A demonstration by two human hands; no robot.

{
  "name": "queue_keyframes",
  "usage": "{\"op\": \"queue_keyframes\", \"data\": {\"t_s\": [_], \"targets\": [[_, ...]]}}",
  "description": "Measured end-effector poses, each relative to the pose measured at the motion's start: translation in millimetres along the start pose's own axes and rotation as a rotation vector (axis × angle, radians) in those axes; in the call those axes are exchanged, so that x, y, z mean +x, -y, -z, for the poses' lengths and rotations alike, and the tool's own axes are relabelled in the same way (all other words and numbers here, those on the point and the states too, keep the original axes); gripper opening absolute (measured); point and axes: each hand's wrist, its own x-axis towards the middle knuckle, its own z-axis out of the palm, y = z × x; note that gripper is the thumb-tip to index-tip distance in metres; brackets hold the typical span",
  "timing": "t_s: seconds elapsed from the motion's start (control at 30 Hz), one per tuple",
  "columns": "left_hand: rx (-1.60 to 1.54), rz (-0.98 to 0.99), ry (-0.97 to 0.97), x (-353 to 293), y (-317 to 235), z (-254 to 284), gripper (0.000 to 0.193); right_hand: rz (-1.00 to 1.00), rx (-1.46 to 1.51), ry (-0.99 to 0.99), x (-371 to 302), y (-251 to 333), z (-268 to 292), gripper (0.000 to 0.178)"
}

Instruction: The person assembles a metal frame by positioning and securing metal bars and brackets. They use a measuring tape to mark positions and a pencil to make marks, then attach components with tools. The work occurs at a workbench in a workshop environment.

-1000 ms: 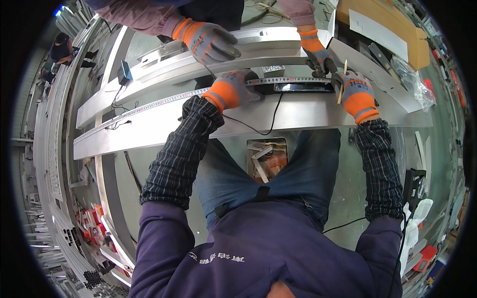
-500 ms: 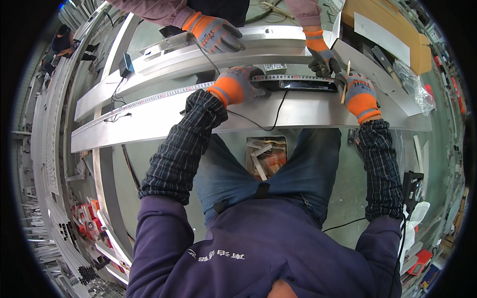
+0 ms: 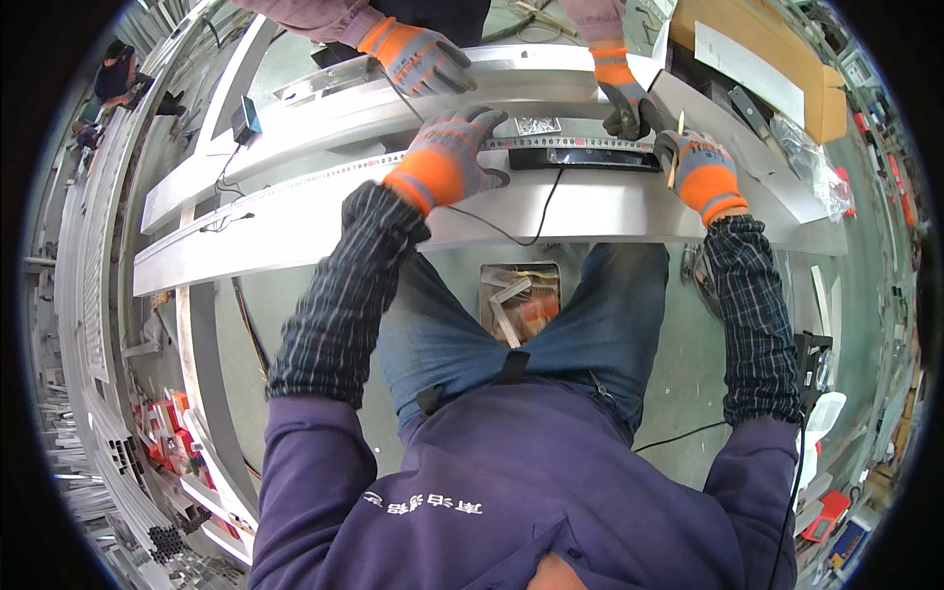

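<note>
A tape measure blade [image 3: 551,144] stretches along the long silver metal profile [image 3: 324,231] in front of me. My left hand [image 3: 447,157], in a grey and orange glove, rests over the blade with its thumb spread from its fingers. My right hand [image 3: 703,169], gloved alike, is closed around a pencil [image 3: 677,147] at the blade's right end. Whether it also grips the blade is hidden. Between my hands, a black glossy strip-shaped part [image 3: 587,159] with a cable lies just below the blade. A co-worker's gloved hand [image 3: 625,106] is close to my right hand.
The co-worker's other gloved hand [image 3: 418,61] lies on a second profile [image 3: 295,128]. A small tray of screws [image 3: 538,126] sits behind the blade. A cardboard box [image 3: 824,88] stands at the far right, with plastic wrap [image 3: 811,162] nearby. A bin of scraps [image 3: 519,300] is between my legs.
My left hand has moved slightly left and away from me, its thumb and fingers now spread apart. My right hand still holds the pencil. The co-worker's hands have barely moved.
</note>
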Motion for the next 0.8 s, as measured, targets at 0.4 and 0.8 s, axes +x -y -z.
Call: {"op": "queue_keyframes", "data": {"t_s": [0.4, 0.8], "targets": [[-0.586, 0.254, -0.456, -206, -41, -38, 0.016, 0.001, 0.015, 0.034, -6, -2, 5, 0.045], [-0.563, 0.424, -0.457, -247, -31, -91, 0.016, -0.018, -0.041, 0.101, -3, 3, 14, 0.054]]}}
